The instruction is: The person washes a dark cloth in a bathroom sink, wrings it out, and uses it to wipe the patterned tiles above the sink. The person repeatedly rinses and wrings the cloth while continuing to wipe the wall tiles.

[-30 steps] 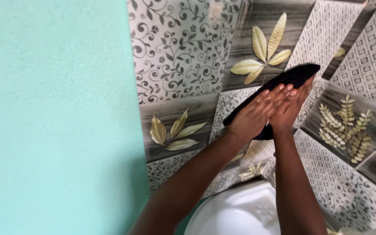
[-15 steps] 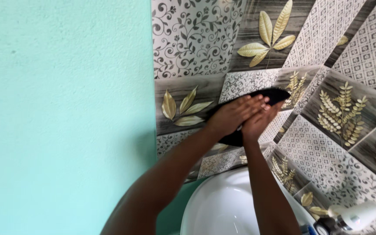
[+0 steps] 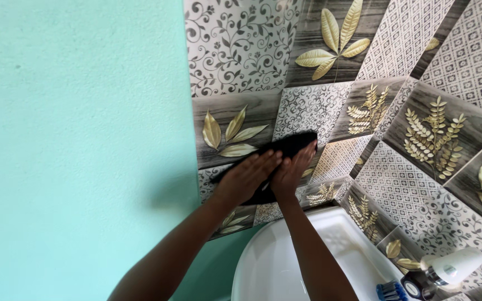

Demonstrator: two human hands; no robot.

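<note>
A black cloth [image 3: 291,144] lies flat against the patterned tile wall [image 3: 419,100]. My left hand [image 3: 246,175] presses on its lower left part with fingers spread. Beside it, my right hand [image 3: 292,170] presses on the cloth too, fingertips pointing up and to the right. Both palms cover most of the cloth; only its upper edge and a bit under the hands show. The hands sit just above the rim of a white washbasin [image 3: 285,262].
A plain turquoise wall [image 3: 73,139] fills the left half. The tiles carry grey scrollwork, lattice and gold leaf prints. On the basin's right edge stand a white bottle [image 3: 453,266], a dark round object [image 3: 417,285] and a blue brush [image 3: 391,291].
Both hands have slid the black cloth down and to the left across the tiles, from high up the wall to just above the basin. The view has shifted and shows more basin.
</note>
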